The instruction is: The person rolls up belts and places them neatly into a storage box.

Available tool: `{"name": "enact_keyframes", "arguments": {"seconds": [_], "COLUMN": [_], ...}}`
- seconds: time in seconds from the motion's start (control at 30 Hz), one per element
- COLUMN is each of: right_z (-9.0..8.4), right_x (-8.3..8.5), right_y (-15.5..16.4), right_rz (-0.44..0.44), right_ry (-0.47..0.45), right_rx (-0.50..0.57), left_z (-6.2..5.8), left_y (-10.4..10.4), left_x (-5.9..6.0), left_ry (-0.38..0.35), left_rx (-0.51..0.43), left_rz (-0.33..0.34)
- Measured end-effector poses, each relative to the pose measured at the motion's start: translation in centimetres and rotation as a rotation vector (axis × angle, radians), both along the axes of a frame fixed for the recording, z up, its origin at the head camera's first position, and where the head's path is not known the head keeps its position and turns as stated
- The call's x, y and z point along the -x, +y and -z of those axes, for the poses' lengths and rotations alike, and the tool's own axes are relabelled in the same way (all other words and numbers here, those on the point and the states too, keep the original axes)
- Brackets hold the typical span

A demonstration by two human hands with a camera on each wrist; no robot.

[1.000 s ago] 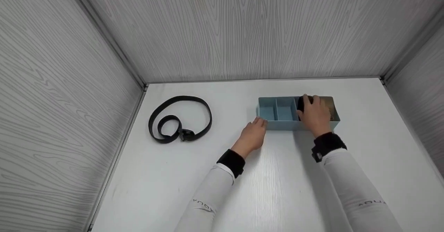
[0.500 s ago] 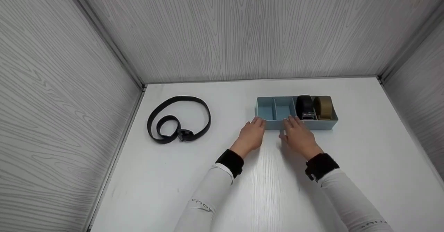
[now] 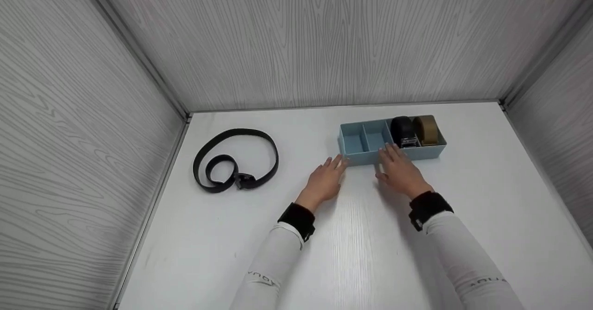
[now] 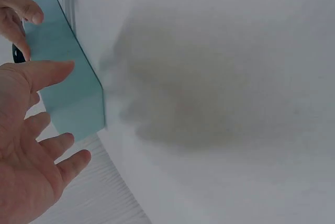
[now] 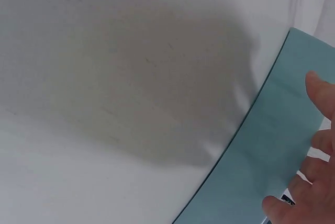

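A light blue box (image 3: 422, 153) with a row of compartments stands turned slightly on the table. Its right end is farther back. A rolled black belt (image 3: 402, 130) with a metal buckle and a rolled brown belt (image 3: 427, 130) sit in the right-hand compartments; the left ones hold nothing. My right hand (image 3: 402, 175) touches the middle of the front wall, fingers fairly straight. At the front left corner, my left hand (image 3: 324, 180) has its fingers extended and spread; in the left wrist view it looks a little apart from the box wall (image 4: 73, 93).
Another black belt (image 3: 276, 155) lies loosely looped on the left of the white table (image 3: 259, 236), its buckle toward me. Grey wood-grain panels (image 3: 296, 46) close off the back and both sides.
My right hand has let go of the rolled black belt and come to the box's front wall. The box has slid back and turned, right end farther away. My left hand has shifted slightly left.
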State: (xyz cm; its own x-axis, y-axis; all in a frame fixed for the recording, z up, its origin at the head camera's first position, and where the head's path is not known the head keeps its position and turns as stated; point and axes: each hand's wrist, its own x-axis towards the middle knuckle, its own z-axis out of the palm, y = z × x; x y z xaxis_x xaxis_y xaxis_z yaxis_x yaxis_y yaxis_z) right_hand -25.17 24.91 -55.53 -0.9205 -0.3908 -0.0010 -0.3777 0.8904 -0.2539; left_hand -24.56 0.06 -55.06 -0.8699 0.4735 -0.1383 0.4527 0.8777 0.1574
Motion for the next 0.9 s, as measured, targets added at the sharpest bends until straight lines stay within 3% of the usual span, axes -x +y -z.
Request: {"name": "enact_keyframes", "arguments": {"seconds": [0.1, 0.33, 0.5, 0.6, 0.7, 0.9], "right_z": [0.1, 0.4, 0.4, 0.3, 0.2, 0.1], "right_x": [0.2, -0.2, -1.7, -2.7, -3.8, -5.9], "right_y": [0.6, 1.5, 0.6, -0.4, -1.5, -3.4], "right_rz": [-0.016, -0.043, -0.075, -0.109, -0.134, -0.193], "right_ry": [0.000, 0.023, 0.124, 0.150, 0.095, -0.045], "right_rx": [0.019, 0.095, 0.151, 0.149, 0.154, 0.158], "left_z": [0.3, 1.0, 1.6, 2.0, 2.2, 1.8], "left_y": [-2.3, -8.6, -11.0, -11.2, -10.8, -8.7], "left_x": [0.0, -0.6, -1.1, -1.2, -1.2, -2.2], "left_ry": [0.012, 0.272, 0.288, 0.293, 0.276, 0.114], "left_rx": [-0.030, -0.104, -0.075, -0.069, -0.096, -0.143], "left_rz": [-0.097, -0.387, -0.511, -0.524, -0.493, -0.358]}}
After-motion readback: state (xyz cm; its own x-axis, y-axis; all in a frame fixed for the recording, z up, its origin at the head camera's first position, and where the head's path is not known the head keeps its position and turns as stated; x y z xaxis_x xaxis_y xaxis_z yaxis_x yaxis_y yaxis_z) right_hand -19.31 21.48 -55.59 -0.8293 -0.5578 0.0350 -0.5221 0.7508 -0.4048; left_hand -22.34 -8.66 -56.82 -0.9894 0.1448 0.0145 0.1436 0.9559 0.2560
